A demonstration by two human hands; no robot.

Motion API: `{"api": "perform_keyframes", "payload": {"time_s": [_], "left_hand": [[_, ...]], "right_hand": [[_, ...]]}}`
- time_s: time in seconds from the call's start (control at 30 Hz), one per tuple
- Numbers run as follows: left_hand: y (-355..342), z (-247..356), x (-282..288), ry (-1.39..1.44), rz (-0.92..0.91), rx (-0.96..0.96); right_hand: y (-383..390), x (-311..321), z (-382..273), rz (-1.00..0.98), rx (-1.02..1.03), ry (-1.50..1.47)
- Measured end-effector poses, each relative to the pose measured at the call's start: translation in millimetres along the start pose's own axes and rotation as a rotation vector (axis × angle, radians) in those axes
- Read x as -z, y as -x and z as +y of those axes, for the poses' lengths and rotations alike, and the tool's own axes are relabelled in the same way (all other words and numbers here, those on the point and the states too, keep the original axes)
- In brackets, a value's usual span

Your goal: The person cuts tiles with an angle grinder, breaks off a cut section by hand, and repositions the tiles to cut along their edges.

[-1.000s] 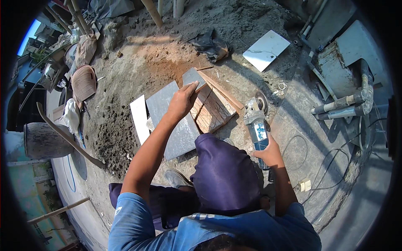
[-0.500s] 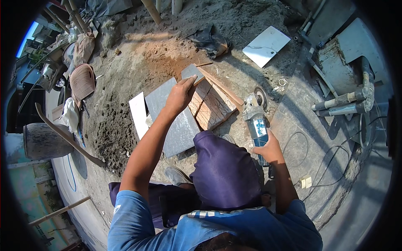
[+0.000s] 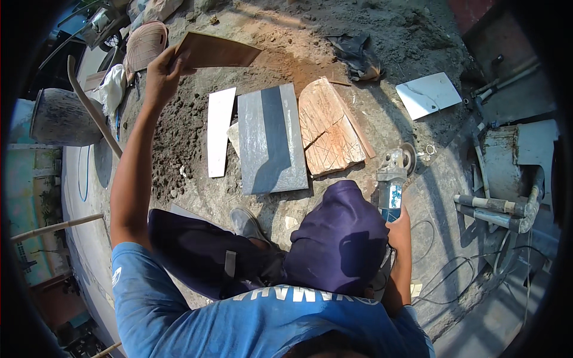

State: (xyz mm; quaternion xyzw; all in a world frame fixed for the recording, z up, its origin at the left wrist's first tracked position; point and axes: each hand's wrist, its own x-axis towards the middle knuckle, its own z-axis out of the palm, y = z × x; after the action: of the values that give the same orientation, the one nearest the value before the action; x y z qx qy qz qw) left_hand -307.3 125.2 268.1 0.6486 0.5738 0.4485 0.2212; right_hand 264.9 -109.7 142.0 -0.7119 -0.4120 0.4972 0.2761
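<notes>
My left hand (image 3: 162, 74) is raised at the upper left, closed on the end of a flat tile piece (image 3: 222, 51) whose brown face shows. At the right, my right hand (image 3: 401, 230) grips the rear of a blue-and-grey angle grinder (image 3: 391, 179); its disc (image 3: 408, 158) points away from me. Between the hands a large grey tile (image 3: 250, 140) lies on the ground, crossed by a dark shadow. Right beside it sits a scored wooden block (image 3: 331, 134), with a thin wooden strip along its far right side.
A narrow white tile strip (image 3: 220, 134) lies left of the grey tile. Farther right are a white tile (image 3: 428, 95), pipes (image 3: 489, 206) and a loose black cable (image 3: 456, 265). Sandy soil and a dark cloth (image 3: 357, 56) lie beyond. A bucket (image 3: 64, 117) stands at the left.
My left hand has lifted the tile piece off the wooden block and carried it up to the left. My right hand still holds the grinder. The view has shifted leftward.
</notes>
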Motion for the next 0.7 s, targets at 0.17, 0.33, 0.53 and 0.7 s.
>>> {"api": "perform_keyframes", "payload": {"time_s": [0.17,0.33,0.53,0.7], "left_hand": [[87,-27,78,-0.559,-0.02,-0.058],[185,-118,91,-0.76,-0.003,-0.172],[287,-185,50,-0.796,-0.071,-0.213],[358,-207,-6,-0.789,-0.276,-0.152]], "right_hand": [[-16,-7,-4,0.039,0.052,0.04],[-32,-17,-21,0.072,0.127,0.139],[-40,-21,-54,0.103,0.061,0.206],[-43,-26,-68,0.112,0.012,0.248]]}}
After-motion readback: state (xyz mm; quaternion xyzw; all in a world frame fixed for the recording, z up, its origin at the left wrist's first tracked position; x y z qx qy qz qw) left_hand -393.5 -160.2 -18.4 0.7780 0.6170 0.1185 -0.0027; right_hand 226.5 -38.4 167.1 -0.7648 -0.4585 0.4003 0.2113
